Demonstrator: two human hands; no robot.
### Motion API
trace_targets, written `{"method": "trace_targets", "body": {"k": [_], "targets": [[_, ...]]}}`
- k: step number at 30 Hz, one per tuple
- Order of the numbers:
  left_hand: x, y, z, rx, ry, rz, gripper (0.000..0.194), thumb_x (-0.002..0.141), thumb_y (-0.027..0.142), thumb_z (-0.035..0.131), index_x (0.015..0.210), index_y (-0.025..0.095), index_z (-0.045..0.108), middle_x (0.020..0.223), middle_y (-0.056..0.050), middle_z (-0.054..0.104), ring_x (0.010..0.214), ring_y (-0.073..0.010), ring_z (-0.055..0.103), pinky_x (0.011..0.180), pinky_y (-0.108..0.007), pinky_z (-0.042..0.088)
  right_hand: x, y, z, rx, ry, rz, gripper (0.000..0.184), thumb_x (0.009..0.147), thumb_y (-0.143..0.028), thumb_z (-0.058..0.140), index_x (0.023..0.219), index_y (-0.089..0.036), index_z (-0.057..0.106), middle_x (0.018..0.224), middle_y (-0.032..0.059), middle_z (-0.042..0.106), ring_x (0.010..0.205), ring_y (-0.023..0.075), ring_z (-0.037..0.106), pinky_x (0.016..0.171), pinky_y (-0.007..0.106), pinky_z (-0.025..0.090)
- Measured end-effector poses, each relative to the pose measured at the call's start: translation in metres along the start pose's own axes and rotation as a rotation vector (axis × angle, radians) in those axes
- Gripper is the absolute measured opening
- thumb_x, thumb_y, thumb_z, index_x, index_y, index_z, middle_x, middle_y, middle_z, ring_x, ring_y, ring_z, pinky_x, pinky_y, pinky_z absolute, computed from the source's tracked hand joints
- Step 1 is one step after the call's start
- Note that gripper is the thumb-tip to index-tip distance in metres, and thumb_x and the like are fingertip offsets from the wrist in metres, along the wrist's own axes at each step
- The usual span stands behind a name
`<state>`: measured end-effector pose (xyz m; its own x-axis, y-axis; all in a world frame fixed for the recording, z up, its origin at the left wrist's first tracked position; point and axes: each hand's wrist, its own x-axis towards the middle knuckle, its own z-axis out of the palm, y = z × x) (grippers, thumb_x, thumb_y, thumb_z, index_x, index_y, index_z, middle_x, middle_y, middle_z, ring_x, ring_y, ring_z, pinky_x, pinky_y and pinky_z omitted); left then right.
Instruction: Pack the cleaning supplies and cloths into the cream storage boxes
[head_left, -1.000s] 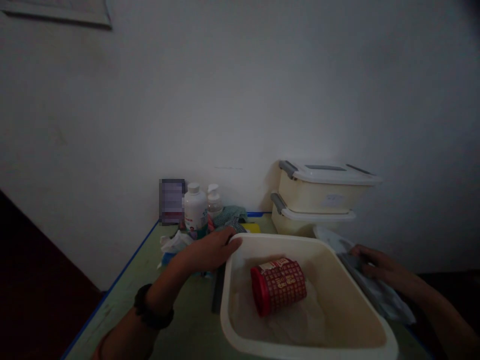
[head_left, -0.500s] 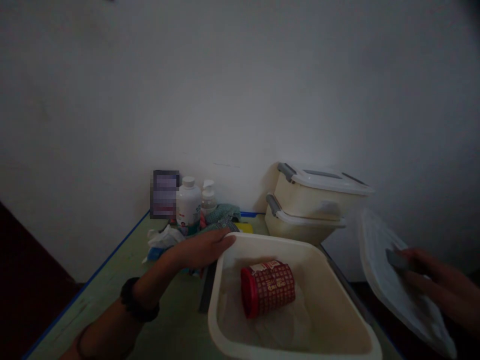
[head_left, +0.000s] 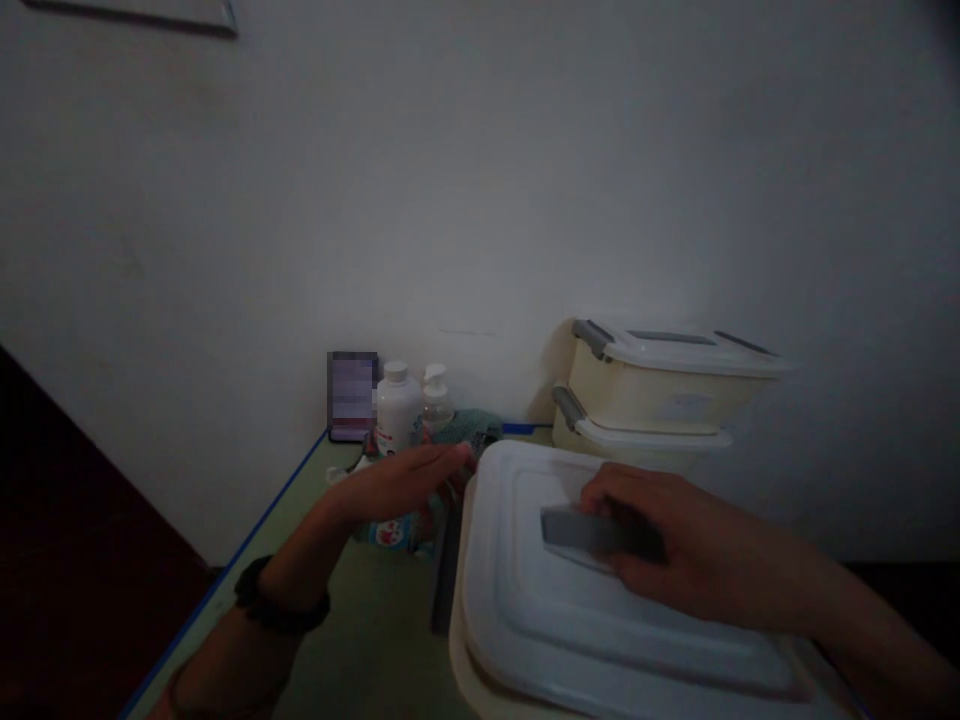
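Note:
My right hand is closed around the grey handle of a white plastic lid. The lid lies over the cream storage box, slightly off its rim at the lower left. Under it the inside of the box is hidden. My left hand, with a dark beaded bracelet at the wrist, is at the box's back left corner. Its fingers are stretched out beside the rim; whether they touch it I cannot tell. A grey latch hangs on the box's left side.
Two lidded cream boxes are stacked against the wall at the back right. Behind my left hand stand a white bottle, a pump bottle and a blurred-out dark-framed object, beside a green cloth. The green table has blue edging.
My right hand has brought the lid from the right onto the box, covering the red patterned canister inside. My left thumb has come off the rim. The view has shifted slightly.

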<state>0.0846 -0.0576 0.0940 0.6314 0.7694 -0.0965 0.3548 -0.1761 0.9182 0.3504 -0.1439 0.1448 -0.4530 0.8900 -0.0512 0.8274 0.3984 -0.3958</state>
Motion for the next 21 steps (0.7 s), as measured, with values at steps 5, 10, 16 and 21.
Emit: {"method": "trace_targets", "body": {"k": [5,10,16,21], "targets": [[0.003,0.006,0.0,0.125,-0.006,0.079,0.047,0.09,0.053,0.033,0.11,0.015,0.054,0.093,-0.008,0.062,0.086,-0.0213,0.061,0.07,-0.032,0.051,0.009,0.007,0.014,0.063,0.023,-0.044,0.024,0.07,-0.012,0.056,0.091,-0.022,0.057,0.088,-0.0006,0.06,0.078,0.0152,0.055,0.068,0.026,0.042],[0.002,0.008,0.004,0.347,-0.042,0.058,0.05,0.089,0.047,0.041,0.129,0.016,0.043,0.105,-0.008,0.063,0.093,-0.0207,0.058,0.085,-0.032,0.043,0.004,0.015,0.022,0.026,0.041,-0.105,0.025,0.078,-0.021,0.056,0.103,-0.025,0.054,0.099,0.0023,0.061,0.089,0.019,0.058,0.076,0.031,0.046],[0.002,0.005,0.004,0.382,-0.066,0.05,0.045,0.089,0.049,0.041,0.12,0.017,0.05,0.101,-0.007,0.063,0.09,-0.0205,0.058,0.078,-0.03,0.043,0.002,0.025,0.029,-0.081,0.042,-0.141,0.026,0.086,-0.029,0.05,0.112,-0.028,0.049,0.111,0.0046,0.06,0.1,0.0219,0.058,0.08,0.034,0.048],[-0.001,0.004,0.004,0.372,-0.106,0.046,0.04,0.09,0.05,0.037,0.104,0.017,0.056,0.083,-0.002,0.059,0.071,-0.0169,0.056,0.065,-0.027,0.043,0.001,0.022,0.024,-0.111,-0.049,-0.099,0.031,0.089,-0.042,0.049,0.119,-0.035,0.048,0.12,0.0015,0.055,0.109,0.0214,0.053,0.092,0.037,0.044]]}}
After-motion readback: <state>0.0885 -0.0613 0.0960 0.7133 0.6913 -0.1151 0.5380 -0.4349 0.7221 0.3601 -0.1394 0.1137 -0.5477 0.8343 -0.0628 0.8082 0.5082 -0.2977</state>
